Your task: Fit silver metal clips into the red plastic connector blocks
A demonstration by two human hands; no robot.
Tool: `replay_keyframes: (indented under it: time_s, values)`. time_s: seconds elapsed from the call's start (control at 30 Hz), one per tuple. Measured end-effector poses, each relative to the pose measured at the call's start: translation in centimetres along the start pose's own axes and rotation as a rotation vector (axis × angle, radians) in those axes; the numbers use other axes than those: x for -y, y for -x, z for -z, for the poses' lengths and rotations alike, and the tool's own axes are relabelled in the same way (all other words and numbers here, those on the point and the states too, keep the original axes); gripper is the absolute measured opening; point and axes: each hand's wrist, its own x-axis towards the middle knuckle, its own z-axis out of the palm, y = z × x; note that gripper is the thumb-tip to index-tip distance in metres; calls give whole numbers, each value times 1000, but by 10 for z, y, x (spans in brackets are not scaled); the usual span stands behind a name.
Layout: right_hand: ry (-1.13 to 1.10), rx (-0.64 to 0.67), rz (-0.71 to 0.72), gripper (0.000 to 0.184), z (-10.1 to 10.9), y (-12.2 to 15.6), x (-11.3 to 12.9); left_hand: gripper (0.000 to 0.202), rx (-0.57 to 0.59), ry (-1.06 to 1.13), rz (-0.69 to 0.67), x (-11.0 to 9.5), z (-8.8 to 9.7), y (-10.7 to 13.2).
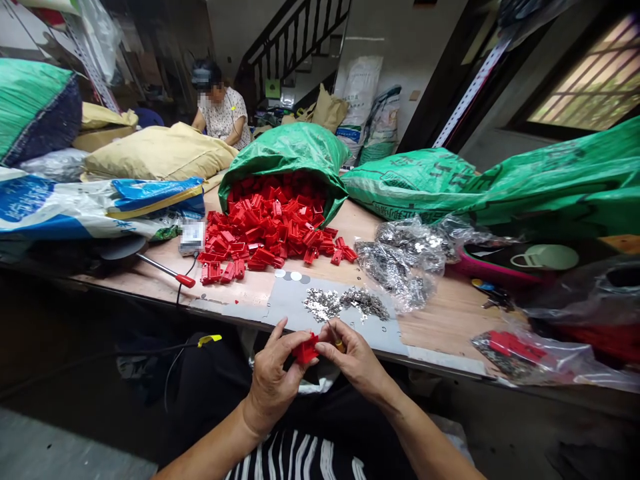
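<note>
My left hand [275, 363] pinches a small red plastic box-like part [306, 348] between thumb and fingers, in front of the table's edge. My right hand [353, 353] is closed around a small tool with a yellow handle [340, 346]; its thumb and fingertips are close to the red part, and whether they touch it I cannot tell. Just beyond my hands, two small piles of metal pieces, one bright [321, 304] and one darker [367, 303], lie on a grey sheet [285, 300]. Farther back, a heap of similar red parts [265, 227] spills from a green woven sack [295, 150].
Clear bags of metal pieces [397, 267] lie to the right, near a pink-rimmed container [480, 270] with a pale green lid-like item [547, 257]. At left is a red-tipped lever [185, 280]. Full sacks [160, 152] line the back; another person [225, 110] sits beyond.
</note>
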Motion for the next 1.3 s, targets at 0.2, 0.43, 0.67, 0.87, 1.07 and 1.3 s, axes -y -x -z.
replay_keyframes:
  time_s: [0.2,0.43,0.67,0.87,1.07,1.3]
  values:
    - [-105,57,-5,31,-5,-1,-14,40,15,10,-12,-3,-3,2]
    - [-391,185,-172,43,-11,7,-21,40,54,62,1,-2,-1,7]
    - [-516,237,-243,47,-11,12,-19,33,106,239,150,4,2,11]
    - [-544,269,-241,46,-14,10,-26,30,93,470,406,14,-1,20]
    - [176,52,-51,24,11,-25,-17,30,-97,652,583,12,0,11]
    - [984,-121,118,12,11,-58,-24,33,-151,611,640,14,1,8]
